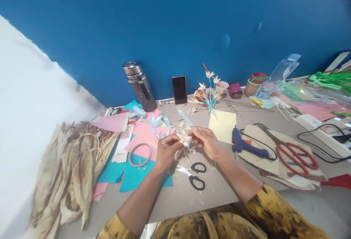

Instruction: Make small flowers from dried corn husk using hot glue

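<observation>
Between my two hands is a pale cream husk flower [184,139] with pointed petals. My left hand [168,150] pinches its left side, thumb and fingers pressed together. My right hand [205,140] is at its right side with the fingertips closed near a petal; what exactly lies between them is too small to make out. Just below the hands lie scissors [196,176] with black handles, blades partly open and pointing left. Cream scraps are scattered beneath the flower. A light blue ribbon [161,125] curls behind my left hand.
Dried husks [74,173] hang over the left side. Pink and blue paper [137,184] lies beside a tape roll [140,155]. Behind stand a flask [140,87], a phone [180,90] and finished flowers [210,93]. To the right are a glue gun [246,144] and red-handled scissors [297,156].
</observation>
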Action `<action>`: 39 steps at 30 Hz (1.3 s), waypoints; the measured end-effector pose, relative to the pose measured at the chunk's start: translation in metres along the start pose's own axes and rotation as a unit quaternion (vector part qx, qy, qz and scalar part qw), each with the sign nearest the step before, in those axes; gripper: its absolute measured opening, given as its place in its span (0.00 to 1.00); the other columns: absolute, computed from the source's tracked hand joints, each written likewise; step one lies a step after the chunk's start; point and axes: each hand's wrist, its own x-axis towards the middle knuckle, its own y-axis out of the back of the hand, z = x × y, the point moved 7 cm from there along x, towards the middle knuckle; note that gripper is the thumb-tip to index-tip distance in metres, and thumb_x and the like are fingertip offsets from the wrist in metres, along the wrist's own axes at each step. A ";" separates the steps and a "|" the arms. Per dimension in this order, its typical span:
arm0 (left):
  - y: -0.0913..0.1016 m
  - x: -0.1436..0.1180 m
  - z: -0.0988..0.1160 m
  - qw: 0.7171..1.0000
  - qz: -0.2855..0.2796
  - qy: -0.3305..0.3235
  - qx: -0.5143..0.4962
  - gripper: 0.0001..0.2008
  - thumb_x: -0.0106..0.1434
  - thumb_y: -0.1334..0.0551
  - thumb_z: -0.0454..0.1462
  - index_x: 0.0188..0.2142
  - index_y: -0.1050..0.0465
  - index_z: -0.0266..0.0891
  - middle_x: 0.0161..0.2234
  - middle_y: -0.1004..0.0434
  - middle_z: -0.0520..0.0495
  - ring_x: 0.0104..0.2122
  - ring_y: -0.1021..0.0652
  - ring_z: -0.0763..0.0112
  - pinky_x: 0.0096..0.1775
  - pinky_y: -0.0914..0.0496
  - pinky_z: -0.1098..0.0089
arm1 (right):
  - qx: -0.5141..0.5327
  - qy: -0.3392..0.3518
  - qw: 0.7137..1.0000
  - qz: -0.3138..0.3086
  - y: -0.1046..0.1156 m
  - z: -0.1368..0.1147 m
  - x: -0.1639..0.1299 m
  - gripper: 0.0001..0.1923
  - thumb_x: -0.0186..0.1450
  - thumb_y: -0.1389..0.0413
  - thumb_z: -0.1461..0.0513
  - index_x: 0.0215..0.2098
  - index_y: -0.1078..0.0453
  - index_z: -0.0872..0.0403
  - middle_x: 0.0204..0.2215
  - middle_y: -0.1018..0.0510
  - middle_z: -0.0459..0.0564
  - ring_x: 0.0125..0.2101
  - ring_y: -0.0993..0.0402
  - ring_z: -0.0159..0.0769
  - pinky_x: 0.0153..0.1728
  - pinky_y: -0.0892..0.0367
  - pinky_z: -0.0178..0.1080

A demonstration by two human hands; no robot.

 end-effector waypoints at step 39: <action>-0.002 0.002 0.004 0.999 -0.037 -0.022 -0.025 0.05 0.50 0.27 0.33 0.24 0.21 0.38 0.25 0.24 0.51 0.27 0.27 0.73 0.33 0.32 0.71 | 0.022 0.000 1.000 -0.001 -0.006 -0.008 -0.004 0.19 0.50 0.30 0.50 0.24 0.27 0.56 0.15 0.37 0.39 0.17 0.49 0.24 0.18 0.56 0.31</action>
